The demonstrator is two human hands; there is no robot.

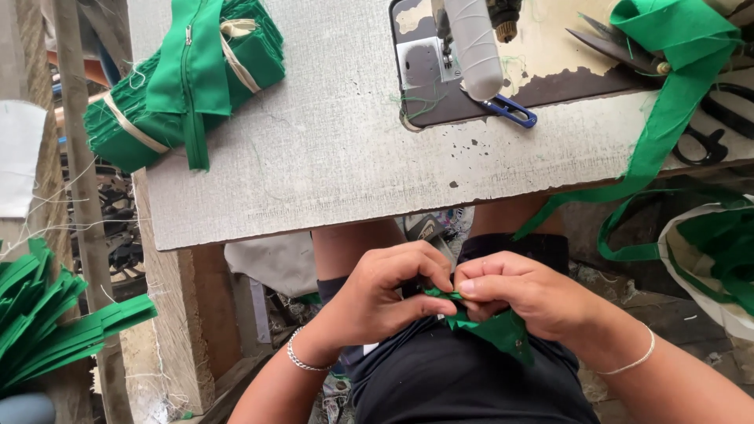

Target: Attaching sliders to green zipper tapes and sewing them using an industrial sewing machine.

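A worn grey table (314,157) carries a sewing machine (463,47) with chipped cream paint, scissors (620,47) and a tied bundle (181,78) of green cloth at its left corner, in a cluttered workshop. Below its edge, over the lap, the left hand (385,294) and right hand (526,294) meet, both pinched on a small green scrap (503,330).

The small crumpled piece of bright green woven fabric (495,328) sits in the person's lap, below the near edge of the tabletop. Its upper end is folded to a narrow point, pinched between the fingertips of both hands; the rest hangs loosely bunched over dark shorts.
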